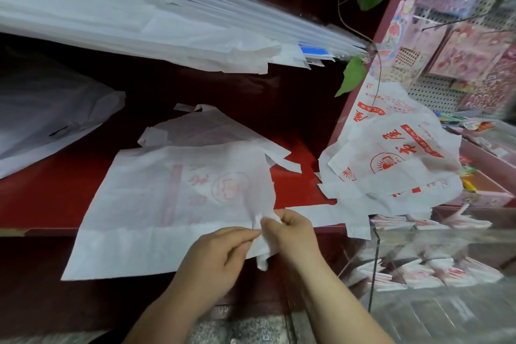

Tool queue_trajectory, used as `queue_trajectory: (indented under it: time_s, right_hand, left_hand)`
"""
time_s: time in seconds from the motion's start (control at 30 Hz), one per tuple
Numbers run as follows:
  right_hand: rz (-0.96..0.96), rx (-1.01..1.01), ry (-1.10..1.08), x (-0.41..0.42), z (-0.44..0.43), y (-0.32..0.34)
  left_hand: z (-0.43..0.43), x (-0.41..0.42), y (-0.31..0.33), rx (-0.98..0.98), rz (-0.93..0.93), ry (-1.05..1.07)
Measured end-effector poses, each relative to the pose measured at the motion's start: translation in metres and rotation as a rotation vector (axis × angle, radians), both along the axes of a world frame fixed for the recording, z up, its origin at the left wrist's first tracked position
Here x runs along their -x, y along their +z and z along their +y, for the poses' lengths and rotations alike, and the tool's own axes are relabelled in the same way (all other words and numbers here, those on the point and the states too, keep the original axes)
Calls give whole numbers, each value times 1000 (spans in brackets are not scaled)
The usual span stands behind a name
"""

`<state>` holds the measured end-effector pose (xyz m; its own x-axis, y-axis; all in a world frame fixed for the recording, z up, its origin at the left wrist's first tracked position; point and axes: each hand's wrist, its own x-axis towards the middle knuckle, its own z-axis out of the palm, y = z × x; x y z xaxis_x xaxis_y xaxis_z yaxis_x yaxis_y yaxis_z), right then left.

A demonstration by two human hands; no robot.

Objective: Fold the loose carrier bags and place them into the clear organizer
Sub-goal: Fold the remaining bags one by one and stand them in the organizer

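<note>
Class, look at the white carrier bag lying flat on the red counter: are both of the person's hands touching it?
Touching. The head view shows the left hand and right hand pinching the same crumpled corner of the carrier bag, fingertips closed on the plastic.

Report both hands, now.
Left hand: pinched shut on the white carrier bag.
Right hand: pinched shut on the same bag's corner.

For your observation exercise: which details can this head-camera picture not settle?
- Left hand and right hand: the fingers' exact grip is hidden in the crumpled corner of the flat bag.
- Clear organizer: glare blurs the folded bags inside; count unclear.
- Loose bag pile: overlaps hide how many.
</note>
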<state>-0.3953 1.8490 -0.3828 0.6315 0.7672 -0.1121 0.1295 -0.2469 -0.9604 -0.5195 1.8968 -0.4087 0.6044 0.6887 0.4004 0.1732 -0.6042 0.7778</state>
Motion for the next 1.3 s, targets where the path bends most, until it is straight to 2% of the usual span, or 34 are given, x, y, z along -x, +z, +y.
queue_trajectory:
  time_s: [0.03,0.1,0.17,0.27,0.37,0.4,0.43,0.47,0.57,0.67,0.77,0.83,0.97,1.17,1.3]
  right_hand:
    - [-79,22,-1,-5,0,1]
    - [-191,46,11,-15,0,7]
    - [-276,49,41,-24,-1,21]
    - [-478,6,49,-34,7,44]
    - [-797,-101,-39,-43,20,51]
    - [-845,-177,-114,-46,21,49]
    - [-837,-256,-198,-46,19,46]
    - [-785,-323,-272,-44,16,42]
    - [-489,-386,-349,-32,-6,21]
    - [-235,-206,-317,-18,-23,-8]
    - [166,36,-61,-6,-24,-28]
    - [318,62,-12,-5,-20,-31]
    - [358,27,-100,-7,-17,-21]
    - [269,109,14,-17,-37,-21]
    - [265,112,34,-29,-57,-24]
  left_hand:
    - [3,4,2,-26,-17,19]
    - [14,16,2,-222,-54,153]
    - [24,28,2,-354,54,320]
    - [29,37,4,-158,323,434]
    - [27,36,-1,-219,560,444]
    - [24,37,1,-237,653,435]
    - [23,36,3,-244,738,434]
    - [22,34,2,-240,729,442]
    - [19,34,-1,-291,725,452]
    - [14,31,-2,-397,638,496]
    - [8,29,3,-428,552,500]
    - [5,28,6,-420,481,498]
    - [4,30,5,-388,370,484]
    - [10,33,17,-182,180,538]
    - [28,33,18,-22,229,607]
